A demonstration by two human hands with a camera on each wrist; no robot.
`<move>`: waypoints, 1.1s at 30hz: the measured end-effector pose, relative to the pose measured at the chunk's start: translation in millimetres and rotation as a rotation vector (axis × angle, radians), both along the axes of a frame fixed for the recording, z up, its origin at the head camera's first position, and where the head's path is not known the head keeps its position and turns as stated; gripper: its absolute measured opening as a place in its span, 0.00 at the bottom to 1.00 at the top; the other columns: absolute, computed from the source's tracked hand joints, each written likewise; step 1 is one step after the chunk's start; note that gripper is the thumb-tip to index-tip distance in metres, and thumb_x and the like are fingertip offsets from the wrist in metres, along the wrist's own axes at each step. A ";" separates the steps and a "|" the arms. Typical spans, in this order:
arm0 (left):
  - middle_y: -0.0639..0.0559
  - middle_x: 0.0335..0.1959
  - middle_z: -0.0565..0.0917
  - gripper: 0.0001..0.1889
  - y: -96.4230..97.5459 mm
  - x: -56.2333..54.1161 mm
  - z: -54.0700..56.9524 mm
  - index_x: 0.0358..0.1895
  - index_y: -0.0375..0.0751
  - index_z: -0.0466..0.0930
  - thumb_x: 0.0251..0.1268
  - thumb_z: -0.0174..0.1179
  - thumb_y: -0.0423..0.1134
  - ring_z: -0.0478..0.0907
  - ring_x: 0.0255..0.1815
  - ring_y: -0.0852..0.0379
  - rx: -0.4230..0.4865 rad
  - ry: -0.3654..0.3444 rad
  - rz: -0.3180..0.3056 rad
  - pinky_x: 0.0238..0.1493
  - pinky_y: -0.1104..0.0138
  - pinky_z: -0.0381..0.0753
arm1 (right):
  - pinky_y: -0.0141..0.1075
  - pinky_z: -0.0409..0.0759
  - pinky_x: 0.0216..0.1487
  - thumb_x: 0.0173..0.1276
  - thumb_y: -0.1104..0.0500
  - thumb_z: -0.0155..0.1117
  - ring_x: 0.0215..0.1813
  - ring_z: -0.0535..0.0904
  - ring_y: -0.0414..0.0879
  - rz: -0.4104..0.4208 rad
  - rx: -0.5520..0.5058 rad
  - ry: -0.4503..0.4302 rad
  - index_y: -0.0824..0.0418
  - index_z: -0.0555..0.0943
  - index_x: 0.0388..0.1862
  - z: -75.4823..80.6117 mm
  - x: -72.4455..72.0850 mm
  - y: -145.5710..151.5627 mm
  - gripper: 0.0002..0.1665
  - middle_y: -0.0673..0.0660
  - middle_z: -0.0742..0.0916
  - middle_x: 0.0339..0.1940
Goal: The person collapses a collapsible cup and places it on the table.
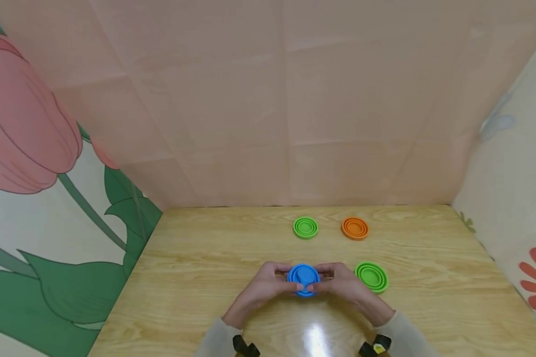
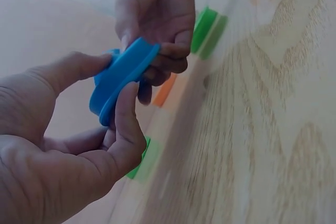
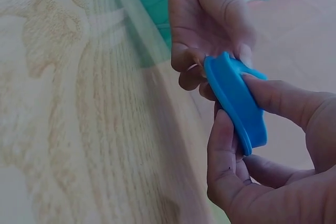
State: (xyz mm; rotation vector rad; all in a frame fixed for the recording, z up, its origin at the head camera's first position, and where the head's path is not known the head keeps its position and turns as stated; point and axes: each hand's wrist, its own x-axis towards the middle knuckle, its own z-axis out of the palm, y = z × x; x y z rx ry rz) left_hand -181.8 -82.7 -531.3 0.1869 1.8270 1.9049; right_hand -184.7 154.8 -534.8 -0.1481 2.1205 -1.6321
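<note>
A blue collapsible silicone cup (image 1: 304, 273) is between both hands, low in the middle of the head view. My left hand (image 1: 264, 285) grips its left side, thumb on the ringed face and fingers behind. On the opposite side, my right hand (image 1: 343, 283) grips it the same way, the two thumbs close together. Seen edge-on in the left wrist view, the blue cup (image 2: 123, 80) is mostly flat with a flared rim. Its ringed middle looks pushed out unevenly. In the right wrist view, the cup (image 3: 236, 103) is held above the table, tilted.
A flattened green cup (image 1: 371, 277) lies just beyond my right wrist. Farther back on the wooden table (image 1: 205, 248) are a smaller green cup (image 1: 305, 227) and an orange cup (image 1: 355, 228). A pink cloth wall (image 1: 286, 124) rises behind the table, with flower-patterned panels at both sides.
</note>
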 end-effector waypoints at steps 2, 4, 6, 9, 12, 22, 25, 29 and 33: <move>0.34 0.49 0.90 0.31 1.2 0.1 -1.2 0.66 0.19 0.75 0.59 0.73 0.24 0.91 0.43 0.51 -0.005 0.007 0.019 0.46 0.63 0.94 | 0.31 0.85 0.49 0.59 0.59 0.83 0.51 0.84 0.46 0.001 0.005 0.004 0.76 0.78 0.65 -0.8 0.2 -0.3 0.39 0.61 0.90 0.51; 0.34 0.48 0.90 0.30 2.6 -0.4 -2.7 0.65 0.19 0.76 0.59 0.73 0.23 0.91 0.42 0.52 -0.014 0.023 0.027 0.44 0.64 0.94 | 0.31 0.85 0.49 0.59 0.59 0.83 0.51 0.84 0.46 -0.003 0.010 0.005 0.75 0.79 0.64 -1.3 0.1 -0.3 0.39 0.61 0.90 0.51; 0.35 0.48 0.90 0.29 4.2 -1.2 -3.5 0.64 0.20 0.77 0.59 0.73 0.24 0.91 0.41 0.53 -0.024 0.038 0.029 0.43 0.64 0.94 | 0.31 0.84 0.49 0.58 0.58 0.84 0.51 0.84 0.46 -0.012 0.019 0.000 0.74 0.80 0.64 -1.6 0.2 -0.1 0.39 0.60 0.91 0.52; 0.37 0.48 0.90 0.27 5.7 -3.3 -5.6 0.63 0.23 0.80 0.59 0.73 0.24 0.90 0.40 0.55 -0.045 0.050 0.032 0.42 0.65 0.94 | 0.32 0.86 0.49 0.59 0.57 0.84 0.52 0.84 0.46 -0.019 0.005 -0.011 0.73 0.79 0.65 -2.6 0.1 0.6 0.39 0.60 0.90 0.53; 0.40 0.50 0.90 0.26 5.3 -4.7 -9.0 0.63 0.27 0.81 0.59 0.73 0.24 0.89 0.41 0.56 -0.065 0.046 0.038 0.43 0.67 0.93 | 0.33 0.87 0.50 0.60 0.57 0.83 0.52 0.84 0.47 -0.015 -0.026 -0.015 0.74 0.79 0.66 -3.3 0.4 1.6 0.39 0.61 0.90 0.53; 0.34 0.54 0.89 0.26 -3.9 -5.5 -15.8 0.64 0.25 0.80 0.61 0.72 0.24 0.90 0.49 0.54 0.037 -0.003 -0.015 0.50 0.65 0.93 | 0.38 0.92 0.53 0.69 0.59 0.75 0.50 0.87 0.44 0.021 -0.225 -0.092 0.79 0.73 0.69 3.8 -0.8 7.4 0.37 0.62 0.89 0.53; 0.35 0.52 0.90 0.26 -7.1 -6.0 -14.9 0.64 0.25 0.79 0.62 0.72 0.24 0.90 0.47 0.54 0.045 -0.033 -0.003 0.51 0.64 0.93 | 0.41 0.92 0.56 0.71 0.60 0.73 0.51 0.89 0.45 0.022 -0.251 -0.117 0.79 0.72 0.70 1.9 -2.3 8.8 0.36 0.62 0.89 0.55; 0.37 0.51 0.89 0.24 -10.6 -6.6 -12.5 0.63 0.23 0.79 0.64 0.69 0.23 0.90 0.45 0.53 0.060 -0.064 0.047 0.52 0.62 0.93 | 0.43 0.92 0.58 0.74 0.60 0.71 0.52 0.90 0.48 -0.009 -0.266 -0.148 0.79 0.73 0.69 -0.7 -3.6 12.1 0.34 0.62 0.90 0.56; 0.36 0.54 0.89 0.20 -12.5 -6.4 -10.7 0.62 0.22 0.80 0.68 0.66 0.24 0.90 0.47 0.52 0.079 -0.071 0.061 0.53 0.59 0.93 | 0.44 0.91 0.59 0.74 0.60 0.70 0.52 0.91 0.50 -0.014 -0.296 -0.169 0.79 0.72 0.70 -1.7 -3.8 15.4 0.34 0.61 0.90 0.55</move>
